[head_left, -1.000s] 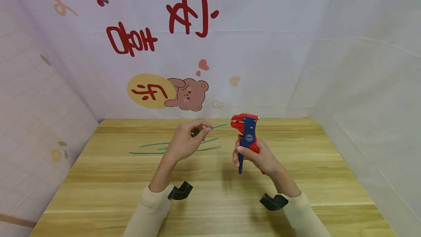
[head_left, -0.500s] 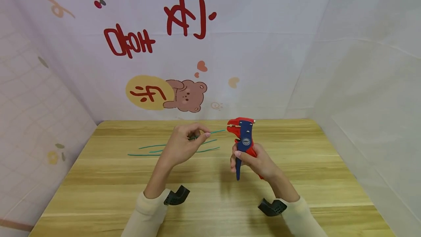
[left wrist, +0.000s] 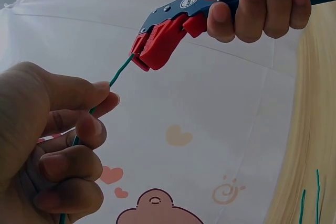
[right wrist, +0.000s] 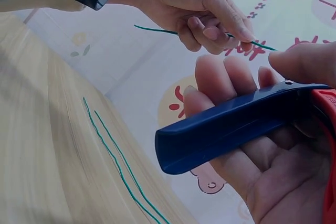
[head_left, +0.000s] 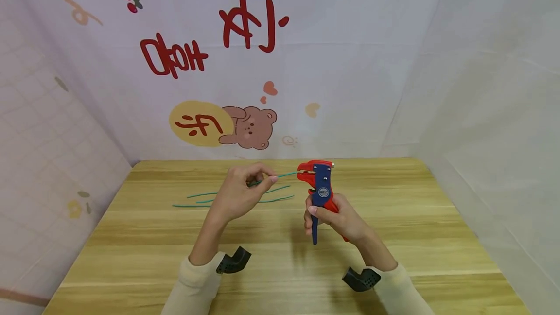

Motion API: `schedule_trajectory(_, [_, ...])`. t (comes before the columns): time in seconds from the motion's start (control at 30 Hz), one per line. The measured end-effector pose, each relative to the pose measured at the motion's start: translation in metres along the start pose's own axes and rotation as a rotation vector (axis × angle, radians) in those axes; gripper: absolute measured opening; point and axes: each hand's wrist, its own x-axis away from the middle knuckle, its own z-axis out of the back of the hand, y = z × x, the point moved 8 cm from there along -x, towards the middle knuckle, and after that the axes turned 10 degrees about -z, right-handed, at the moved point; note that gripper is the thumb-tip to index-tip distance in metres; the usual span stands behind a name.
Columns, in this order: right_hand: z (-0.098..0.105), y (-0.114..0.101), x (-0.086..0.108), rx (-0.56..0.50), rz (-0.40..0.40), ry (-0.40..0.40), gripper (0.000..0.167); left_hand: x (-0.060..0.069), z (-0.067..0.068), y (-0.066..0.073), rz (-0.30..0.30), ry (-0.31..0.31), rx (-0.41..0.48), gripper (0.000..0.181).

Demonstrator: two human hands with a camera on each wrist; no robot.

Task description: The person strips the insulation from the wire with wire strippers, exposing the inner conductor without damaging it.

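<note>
Between thumb and forefinger my left hand (head_left: 241, 192) pinches a thin green wire (left wrist: 122, 71), its other fingers curled loosely round the trailing length. The wire's front end reaches the mouth of a red and blue wire stripper (head_left: 323, 183); in the left wrist view the tip sits at the red jaws. My right hand (head_left: 339, 215) grips the stripper by its handles, head up and mouth facing left. Its blue handle (right wrist: 226, 124) crosses the fingers in the right wrist view, where the stripper's head is out of frame.
Several more green wires (head_left: 275, 200) lie on the wooden table (head_left: 280, 266) behind and under the left hand. A white printed cloth (head_left: 350, 62) hangs at the back and along both sides. Each wrist wears a black camera mount (head_left: 234, 260).
The wire stripper has come left and slightly down in my right hand, closing the gap to the wire tip. The left hand has shifted slightly left, still pinching the wire.
</note>
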Motion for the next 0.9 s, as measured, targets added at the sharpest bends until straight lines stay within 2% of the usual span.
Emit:
schedule_trajectory(0.17, [-0.002,-0.001,0.000,0.002,0.016,-0.024,0.011,0.001,0.000,0.001,-0.007,0.000,0.009,0.006])
schedule_trajectory(0.5, [-0.011,-0.007,0.002,-0.042,0.104,-0.137,0.010,0.001,-0.003,0.003,-0.013,-0.013,0.013,0.006])
schedule_trajectory(0.73, [-0.019,-0.006,0.001,-0.128,0.106,-0.217,0.007,0.002,-0.002,0.003,-0.013,-0.019,0.011,0.006])
schedule_trajectory(0.9, [-0.022,-0.004,0.001,-0.138,0.093,-0.238,0.007,0.004,-0.001,0.003,-0.025,-0.020,0.008,0.005])
